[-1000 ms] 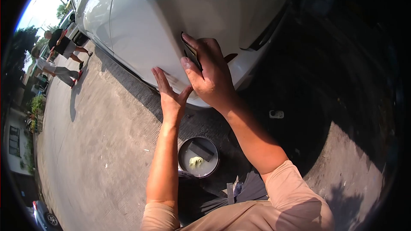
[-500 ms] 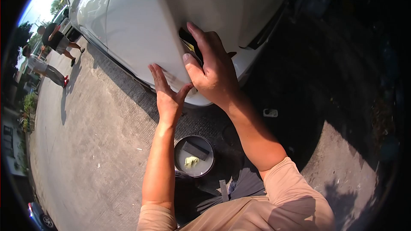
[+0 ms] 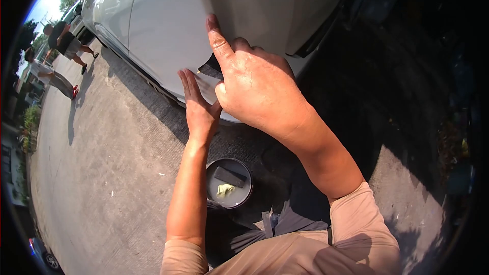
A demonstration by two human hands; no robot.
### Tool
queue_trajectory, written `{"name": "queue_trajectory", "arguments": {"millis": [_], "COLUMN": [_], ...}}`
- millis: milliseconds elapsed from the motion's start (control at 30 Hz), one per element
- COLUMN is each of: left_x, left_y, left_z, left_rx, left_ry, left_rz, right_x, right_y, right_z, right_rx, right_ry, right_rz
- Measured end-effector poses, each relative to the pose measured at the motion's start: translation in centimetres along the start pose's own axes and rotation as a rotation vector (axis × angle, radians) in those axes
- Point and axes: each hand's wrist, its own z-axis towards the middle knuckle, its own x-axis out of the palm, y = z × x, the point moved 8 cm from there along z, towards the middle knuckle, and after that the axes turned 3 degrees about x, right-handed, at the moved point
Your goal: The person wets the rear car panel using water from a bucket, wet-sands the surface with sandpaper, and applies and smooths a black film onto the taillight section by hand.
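Observation:
A white car's body panel [image 3: 168, 20] fills the upper middle of the head view. My right hand [image 3: 254, 81] lies over the panel's curved edge, index finger stretched out along it and the other fingers curled. Under its palm shows a corner of dark, thin sheet that looks like sandpaper [image 3: 210, 67], mostly hidden by the hand. Beside it, my left hand [image 3: 198, 107] rests against the lower panel with its fingers stretched out, thumb close to the right hand. Below stands a round tub of cloudy water [image 3: 239, 196], containing a dark rectangular block [image 3: 230, 176] and a pale yellow crumpled lump [image 3: 225, 190].
Rough concrete [image 3: 122, 163] spreads to the left, with deep shadow under and right of the car. Two people, one in a dark shirt [image 3: 63, 40] and one in a light shirt [image 3: 43, 71], are on the road at upper left. A blue car [image 3: 46, 254] shows at lower left.
My right hand has turned so its back faces up, its index finger now pointing along the panel edge, and the sheet has shifted left. My left hand stays nearly in place.

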Motion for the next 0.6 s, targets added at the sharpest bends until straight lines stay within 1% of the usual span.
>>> {"name": "queue_trajectory", "arguments": {"millis": [167, 467, 567, 600], "left_x": [0.0, 0.0, -0.1, -0.1], "left_y": [-0.1, -0.2, -0.3, -0.4], "left_z": [0.1, -0.2, -0.2, -0.2], "left_rx": [0.034, 0.063, 0.032, 0.04], "left_ry": [-0.005, -0.016, -0.004, -0.002], "left_rz": [0.077, 0.096, 0.024, 0.05], "right_x": [0.6, 1.7, 2.6, 2.8], "right_y": [-0.3, -0.5, -0.9, -1.0], "right_z": [-0.5, -1.6, -2.0, -2.2], "right_rx": [0.009, 0.002, 0.042, 0.046], "right_ry": [0.022, 0.018, 0.127, 0.156], "right_rz": [-0.038, -0.042, -0.027, 0.005]}}
